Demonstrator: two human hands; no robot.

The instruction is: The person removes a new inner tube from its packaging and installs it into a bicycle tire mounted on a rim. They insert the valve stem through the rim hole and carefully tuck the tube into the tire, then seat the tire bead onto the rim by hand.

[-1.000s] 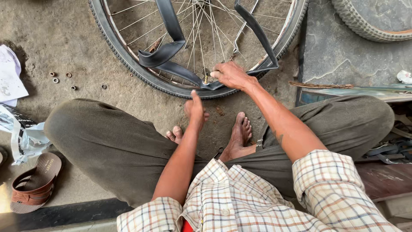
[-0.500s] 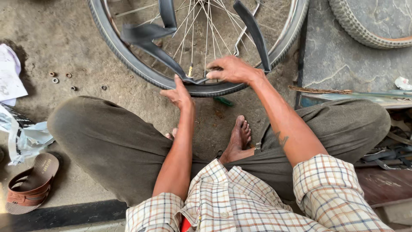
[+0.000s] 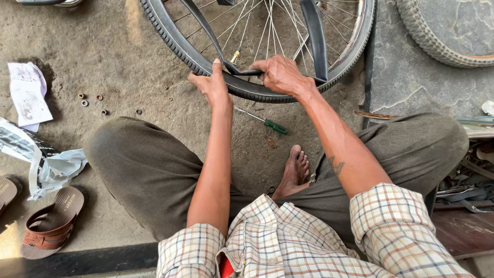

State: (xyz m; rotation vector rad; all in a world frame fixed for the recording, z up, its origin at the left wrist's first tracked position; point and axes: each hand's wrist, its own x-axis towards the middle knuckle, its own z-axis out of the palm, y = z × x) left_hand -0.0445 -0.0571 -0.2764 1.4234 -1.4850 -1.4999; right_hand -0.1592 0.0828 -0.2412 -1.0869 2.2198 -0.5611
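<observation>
Fingers of our left hand point(image 3: 212, 87) lie straight and close together, flat against the tread of the bicycle tyre point(image 3: 170, 38), gripping nothing. Those of our right hand point(image 3: 282, 74) are curled tight over the black inner tube point(image 3: 242, 72) where it meets the tyre's near edge.

Closest to us, we sit cross-legged on the concrete floor point(image 3: 128, 62), one bare foot point(image 3: 294, 172) showing between our knees. Just past it lies a green-handled screwdriver point(image 3: 276, 127), untouched. To our left are a brown sandal point(image 3: 49, 221), a crumpled plastic bag point(image 3: 51, 167), a sheet of paper point(image 3: 28, 92) and a few small nuts point(image 3: 85, 102).

Beyond the screwdriver the wheel lies flat. The tube hangs loose across the spokes point(image 3: 257, 25) in two limp bands, held only at our right hand. We judge the step in hand to be working the tube at the tyre's edge, the left hand bracing. Carrying on calls for a steady tyre and no pinching of the tube. Farthest off, another tyre point(image 3: 437, 36) rests on a stone slab.
</observation>
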